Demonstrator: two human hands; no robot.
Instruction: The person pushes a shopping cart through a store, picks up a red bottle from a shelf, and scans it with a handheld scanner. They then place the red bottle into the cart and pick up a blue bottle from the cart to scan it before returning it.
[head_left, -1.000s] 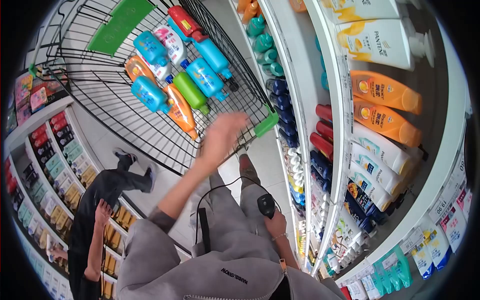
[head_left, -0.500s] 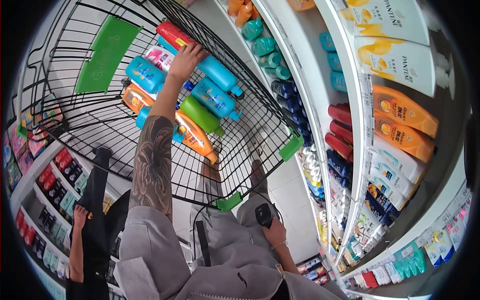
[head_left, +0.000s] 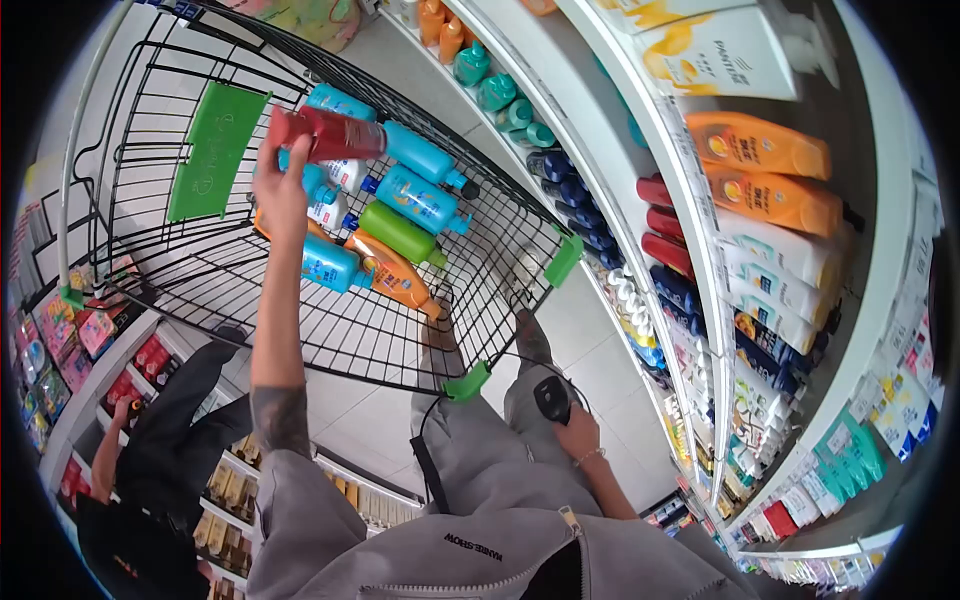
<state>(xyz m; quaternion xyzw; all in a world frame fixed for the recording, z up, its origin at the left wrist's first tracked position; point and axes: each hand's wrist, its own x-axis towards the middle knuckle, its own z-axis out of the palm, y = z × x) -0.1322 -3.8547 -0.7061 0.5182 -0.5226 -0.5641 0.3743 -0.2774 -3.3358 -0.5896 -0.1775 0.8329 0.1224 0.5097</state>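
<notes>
My left hand point(head_left: 283, 172) is closed round the end of a red bottle point(head_left: 345, 134), lifted above the other bottles in the wire shopping cart point(head_left: 330, 350). Beneath and beside it lie several blue bottles point(head_left: 412, 198), a green bottle point(head_left: 396, 234), an orange bottle point(head_left: 388, 272) and white bottles partly covered by others. Low in front of my body, my right hand point(head_left: 577, 434) is wrapped round a black handheld device point(head_left: 551, 399), with a cable near it.
Shelves point(head_left: 700, 250) of bottles and tubes curve along the right side. Another person in dark clothes point(head_left: 165, 490) is at the lower left, beside more shelves point(head_left: 130, 375) of packaged goods. Green plates point(head_left: 215, 150) are fixed to the cart.
My left hand has lifted the red bottle from among the others and moved it left. The cart and shelves have shifted in view. The other person now bends lower.
</notes>
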